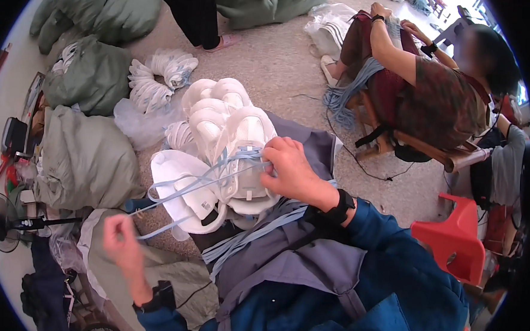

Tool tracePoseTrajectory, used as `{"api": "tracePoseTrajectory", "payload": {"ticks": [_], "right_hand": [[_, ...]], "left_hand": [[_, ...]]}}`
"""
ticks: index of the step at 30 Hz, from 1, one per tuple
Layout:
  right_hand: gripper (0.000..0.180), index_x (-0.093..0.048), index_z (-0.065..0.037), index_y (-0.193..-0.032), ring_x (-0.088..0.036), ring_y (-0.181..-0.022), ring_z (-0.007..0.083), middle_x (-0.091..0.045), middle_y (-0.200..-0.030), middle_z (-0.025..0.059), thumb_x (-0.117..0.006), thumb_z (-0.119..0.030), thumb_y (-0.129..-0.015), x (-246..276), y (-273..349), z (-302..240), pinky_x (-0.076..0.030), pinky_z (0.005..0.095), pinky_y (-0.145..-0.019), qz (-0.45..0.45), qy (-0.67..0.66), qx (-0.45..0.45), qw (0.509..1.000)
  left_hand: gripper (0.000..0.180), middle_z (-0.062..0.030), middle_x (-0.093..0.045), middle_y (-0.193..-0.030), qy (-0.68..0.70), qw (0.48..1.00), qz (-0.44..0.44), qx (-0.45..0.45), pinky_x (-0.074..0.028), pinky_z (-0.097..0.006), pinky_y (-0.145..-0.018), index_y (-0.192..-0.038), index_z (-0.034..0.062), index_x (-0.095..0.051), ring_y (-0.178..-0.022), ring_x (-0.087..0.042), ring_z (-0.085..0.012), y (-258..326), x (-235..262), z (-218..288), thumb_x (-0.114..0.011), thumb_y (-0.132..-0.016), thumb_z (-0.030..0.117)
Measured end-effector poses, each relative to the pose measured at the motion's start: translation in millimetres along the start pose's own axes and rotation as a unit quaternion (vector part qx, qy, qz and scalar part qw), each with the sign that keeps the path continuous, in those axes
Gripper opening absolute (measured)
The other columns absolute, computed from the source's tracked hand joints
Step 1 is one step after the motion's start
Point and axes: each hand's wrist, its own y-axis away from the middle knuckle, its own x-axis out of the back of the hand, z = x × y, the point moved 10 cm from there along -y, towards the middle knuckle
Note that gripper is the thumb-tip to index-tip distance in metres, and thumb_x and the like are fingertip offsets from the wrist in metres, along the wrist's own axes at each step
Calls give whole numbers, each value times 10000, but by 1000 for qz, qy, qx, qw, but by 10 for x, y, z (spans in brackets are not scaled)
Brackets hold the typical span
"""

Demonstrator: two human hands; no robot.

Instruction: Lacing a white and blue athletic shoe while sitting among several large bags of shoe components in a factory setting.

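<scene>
A white sneaker stands before me, a light-blue shoelace threaded through part of its eyelets. Away to the left, my left hand, a little blurred, is closed on the lace and draws it out in long strands. My right hand is at the sneaker's right side, fingers pinched on the lace by the eyelets. Another white sneaker lies tilted to the left, under the stretched strands. More white sneakers are grouped just behind. A bundle of loose light-blue laces drapes across my grey apron.
Green-grey sacks and a pile of white sneakers lie on the left. A small fan stands at the left edge. To the right are a red plastic stool and a seated person with blue laces.
</scene>
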Motion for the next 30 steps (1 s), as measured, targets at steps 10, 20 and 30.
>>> {"api": "tracePoseTrajectory", "payload": {"ticks": [10, 20, 30], "right_hand": [[407, -567, -49, -1102, -551, -1025, 339, -570, -1051, 131, -687, -168, -732, -106, 7, 73, -410, 426, -931, -54, -9, -39, 998], [566, -552, 12, -1185, -543, -1118, 396, -563, -1178, 203, -780, -299, -771, -65, 110, 136, -468, 455, -932, -67, -83, -96, 990], [769, -457, 17, -1352, -498, -1216, 424, -487, -1342, 239, -802, -303, -744, -243, 62, 93, -419, 450, -1050, -103, -79, 0, 992]], "left_hand": [[137, 3, -470, -822, 156, 957, 225, 100, -430, -288, -904, -924, 22, -549, -774, -439, -110, 619, 1333, -628, -569, -1005, 130], [147, -77, -631, -893, 176, 963, -193, 60, -477, -293, -813, -973, -31, -632, -865, -604, -172, 107, -1014, 623, -658, -923, 104], [222, -120, -602, -844, 126, 974, -190, -11, -492, -378, -715, -882, 8, -600, -772, -596, -274, -140, -2171, 891, -764, -803, 134]]}}
